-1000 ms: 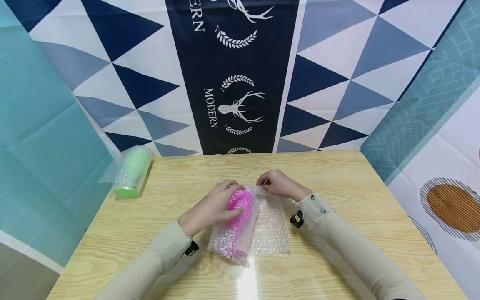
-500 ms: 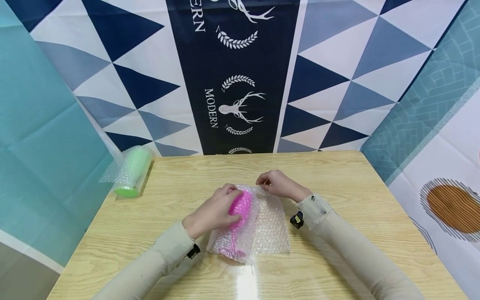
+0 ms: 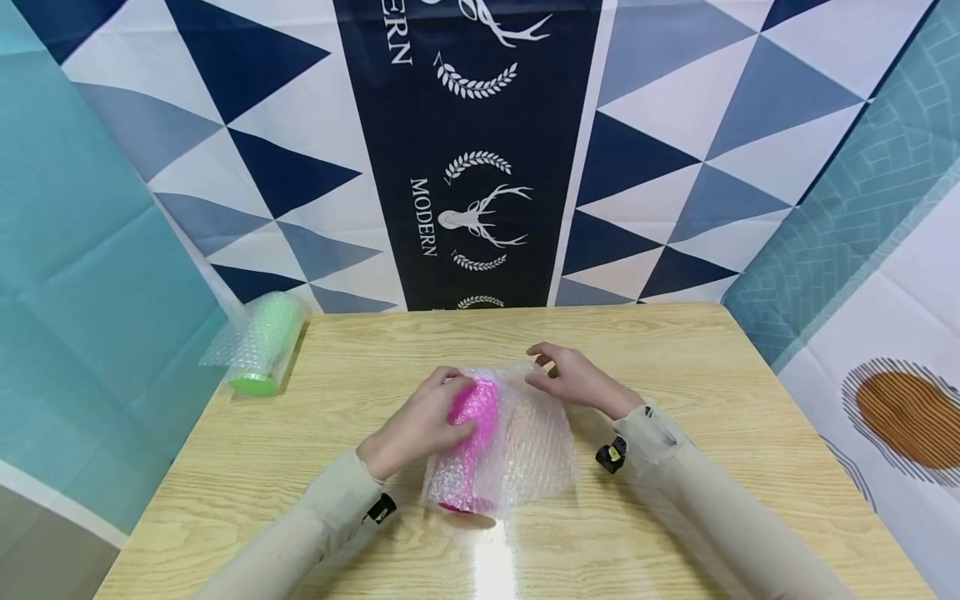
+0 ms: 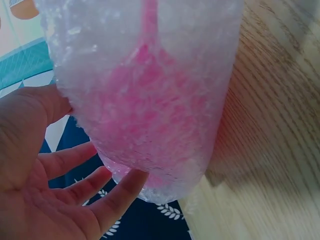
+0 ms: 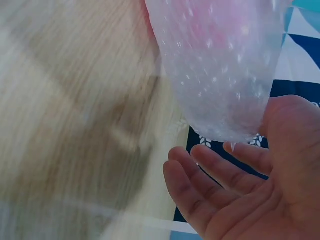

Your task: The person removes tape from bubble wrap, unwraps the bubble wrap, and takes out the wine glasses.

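Observation:
A pink wine glass (image 3: 476, 412) lies in bubble wrap (image 3: 538, 450) on the table, its bowl at the far end and its foot towards me. My left hand (image 3: 420, 421) grips the wrapped bowl from the left, thumb on the near side and fingers on the far side. Through the wrap the bowl (image 4: 150, 95) and stem show pink in the left wrist view. My right hand (image 3: 576, 379) is at the far right corner of the loose flap, thumb and fingers apart. In the right wrist view the thumb tip is hidden behind the wrap (image 5: 225, 95).
A green cylindrical thing (image 3: 266, 342) in bubble wrap lies at the back left of the wooden table (image 3: 637, 342). A patterned cloth backdrop (image 3: 480, 167) stands behind the table, with more hangings at both sides.
My right hand has moved a little right and its fingers have spread from their pinch at the wrap. The flap has shifted and blurred. My left hand keeps its grip, slightly further left.

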Demonstrator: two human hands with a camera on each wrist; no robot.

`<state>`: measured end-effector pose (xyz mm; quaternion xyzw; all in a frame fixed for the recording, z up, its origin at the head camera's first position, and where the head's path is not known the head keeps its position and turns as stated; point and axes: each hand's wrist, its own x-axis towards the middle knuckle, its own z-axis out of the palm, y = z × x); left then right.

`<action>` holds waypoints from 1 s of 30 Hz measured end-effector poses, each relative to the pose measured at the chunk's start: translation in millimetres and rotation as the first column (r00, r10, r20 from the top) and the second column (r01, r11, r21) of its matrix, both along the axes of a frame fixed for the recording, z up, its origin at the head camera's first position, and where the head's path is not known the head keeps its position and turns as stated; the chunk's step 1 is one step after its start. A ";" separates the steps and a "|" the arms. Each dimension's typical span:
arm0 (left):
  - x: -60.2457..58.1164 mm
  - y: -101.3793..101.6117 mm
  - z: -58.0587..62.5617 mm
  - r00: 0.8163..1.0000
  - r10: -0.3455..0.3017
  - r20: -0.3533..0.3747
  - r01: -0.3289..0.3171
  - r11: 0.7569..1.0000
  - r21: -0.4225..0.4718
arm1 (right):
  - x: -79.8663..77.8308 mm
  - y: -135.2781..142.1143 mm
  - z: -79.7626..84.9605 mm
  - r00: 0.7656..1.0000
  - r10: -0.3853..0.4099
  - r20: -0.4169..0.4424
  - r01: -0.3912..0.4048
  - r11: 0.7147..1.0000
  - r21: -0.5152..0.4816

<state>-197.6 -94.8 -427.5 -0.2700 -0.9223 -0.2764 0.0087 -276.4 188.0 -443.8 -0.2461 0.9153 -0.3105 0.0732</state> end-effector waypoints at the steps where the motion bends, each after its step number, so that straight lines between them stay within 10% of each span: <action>1: 0.2 -0.5 0.0 1.000 0.006 0.000 -0.006 1.000 0.011 | 1.3 1.2 -0.2 1.000 -0.001 0.001 0.001 1.000 -0.004; 30: -1.3 -15.7 -10.9 0.994 0.094 0.058 -0.106 0.959 0.263 | 3.5 20.7 -16.2 1.000 -0.026 -0.015 0.025 0.998 -0.056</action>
